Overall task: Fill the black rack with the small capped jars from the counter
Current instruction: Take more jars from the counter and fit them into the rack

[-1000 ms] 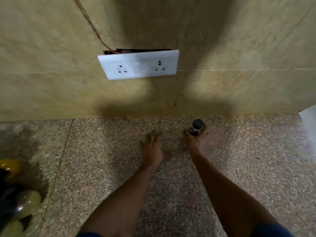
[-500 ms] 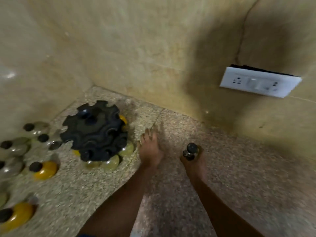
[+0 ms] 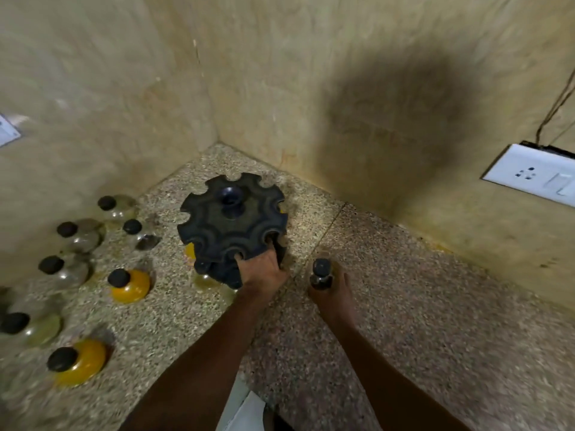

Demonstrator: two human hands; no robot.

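The black rack (image 3: 231, 217), round with scalloped slots and a centre knob, stands on the speckled counter (image 3: 389, 306) near the wall corner. My left hand (image 3: 263, 269) grips its near right edge, fingers hooked into the slots. A few jars sit in its lower tier, mostly hidden. My right hand (image 3: 331, 290) holds a small dark jar (image 3: 322, 273) with a black cap, upright, just right of the rack. Several capped jars stand loose at the left, among them a yellow-filled jar (image 3: 129, 284), another yellow jar (image 3: 76, 360) and a clear jar (image 3: 82, 233).
Tiled walls meet in a corner behind the rack. A white socket plate (image 3: 532, 177) with a loose wire hangs on the right wall. A white object (image 3: 245, 412) shows at the bottom edge between my arms.
My view has swung left from the socket wall to the corner with the rack and jars. My left hand went from flat on the counter to gripping the rack's edge. My right hand kept the jar.
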